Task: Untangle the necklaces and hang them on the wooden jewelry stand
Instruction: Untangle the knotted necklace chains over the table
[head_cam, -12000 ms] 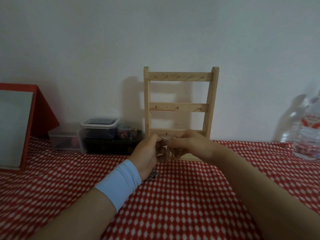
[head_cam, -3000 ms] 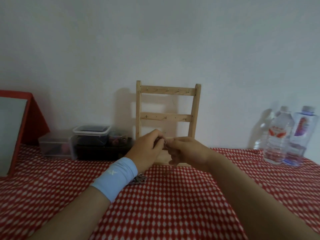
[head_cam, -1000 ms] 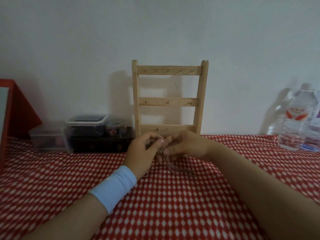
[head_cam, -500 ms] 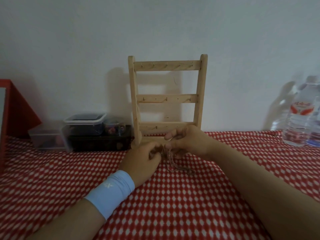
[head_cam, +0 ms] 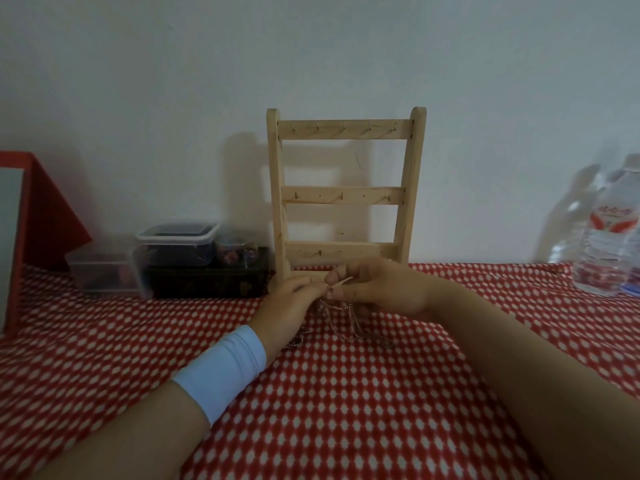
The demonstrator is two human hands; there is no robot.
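A tabletop [head_cam: 346, 420] under a red-and-white checked cloth carried a wooden jewelry stand [head_cam: 346, 197] upright against the wall. A red-framed panel [head_cam: 45, 209] stood far left, stacked plastic containers [head_cam: 178, 245] just left of the stand, and water bottles [head_cam: 604, 244] well off to the right. In front of the stand's foot, partly hiding it, the left hand [head_cam: 287, 306] and right hand [head_cam: 379, 289] met, each grip pinched closed on the tangled necklaces [head_cam: 341, 323], whose chains trailed from the fingers onto the cloth, partly hidden beneath the left hand.
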